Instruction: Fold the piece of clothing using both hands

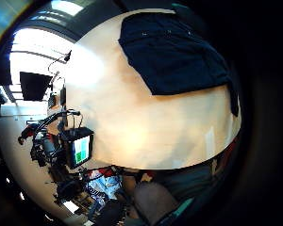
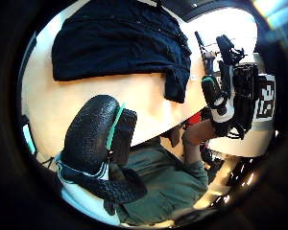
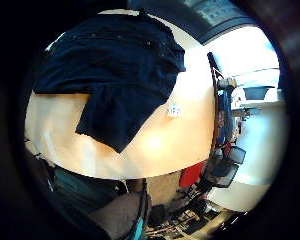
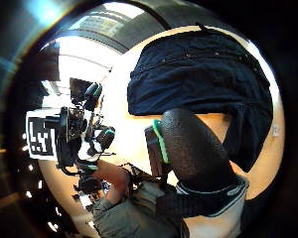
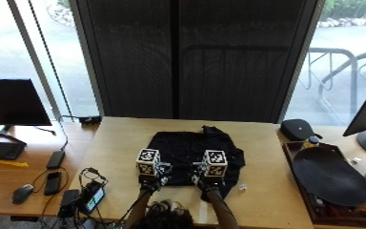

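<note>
A black button-up garment (image 5: 192, 145) lies spread on the light wooden table (image 5: 119, 143), with one sleeve (image 5: 224, 176) trailing toward the near edge on the right. My left hand (image 5: 150, 182) and right hand (image 5: 208, 185) hover side by side above the garment's near edge, holding nothing. The palm views look down on the garment (image 1: 172, 52) (image 3: 115, 70) from some height. The left thumb (image 2: 93, 139) and the right thumb (image 4: 193, 148) are straight and touch no cloth. The right hand (image 2: 221, 103) also shows in the left thumb side view.
A small white tag (image 5: 242, 187) lies on the table right of the sleeve. A device with a screen (image 5: 93, 198) sits at the front left corner. At the right stand a black case (image 5: 297, 129), a bottle (image 5: 310, 142) and a tray (image 5: 297, 167) with a dark oval.
</note>
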`<state>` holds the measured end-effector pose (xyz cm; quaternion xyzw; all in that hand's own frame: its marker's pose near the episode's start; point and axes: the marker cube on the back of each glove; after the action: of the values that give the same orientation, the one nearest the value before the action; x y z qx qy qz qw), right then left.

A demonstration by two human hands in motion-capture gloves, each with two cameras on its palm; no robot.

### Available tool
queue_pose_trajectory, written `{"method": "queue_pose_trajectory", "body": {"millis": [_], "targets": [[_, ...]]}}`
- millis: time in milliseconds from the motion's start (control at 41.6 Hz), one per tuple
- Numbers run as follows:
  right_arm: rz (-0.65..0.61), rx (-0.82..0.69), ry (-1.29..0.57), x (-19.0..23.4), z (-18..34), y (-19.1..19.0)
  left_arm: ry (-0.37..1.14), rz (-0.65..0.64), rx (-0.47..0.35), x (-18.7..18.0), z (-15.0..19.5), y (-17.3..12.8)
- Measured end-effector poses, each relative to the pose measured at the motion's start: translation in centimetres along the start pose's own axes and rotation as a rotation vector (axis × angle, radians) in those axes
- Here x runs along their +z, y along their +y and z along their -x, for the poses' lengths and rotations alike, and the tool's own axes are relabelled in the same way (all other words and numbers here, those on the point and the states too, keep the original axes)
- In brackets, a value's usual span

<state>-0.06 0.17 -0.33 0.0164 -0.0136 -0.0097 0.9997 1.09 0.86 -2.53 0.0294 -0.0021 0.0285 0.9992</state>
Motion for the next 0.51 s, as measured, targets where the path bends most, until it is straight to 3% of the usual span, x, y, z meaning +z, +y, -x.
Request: {"method": "queue_pose_trajectory", "body": {"millis": [48, 216, 505], "targets": [[-0.006, 0.005, 0.004, 0.0, -0.4, 0.0, 0.032, 0.064, 0.001, 1.0, -0.5, 0.5], [0.01, 0.044, 0.028, 0.2, -2.7, 0.7, 0.028, 0.001, 0.0, 2.9, -1.1, -0.9], [0.1, 0.114, -0.017, 2.1, -8.1, 1.4, 0.038, 0.0, -0.028, 5.6, -2.0, -2.3]]}}
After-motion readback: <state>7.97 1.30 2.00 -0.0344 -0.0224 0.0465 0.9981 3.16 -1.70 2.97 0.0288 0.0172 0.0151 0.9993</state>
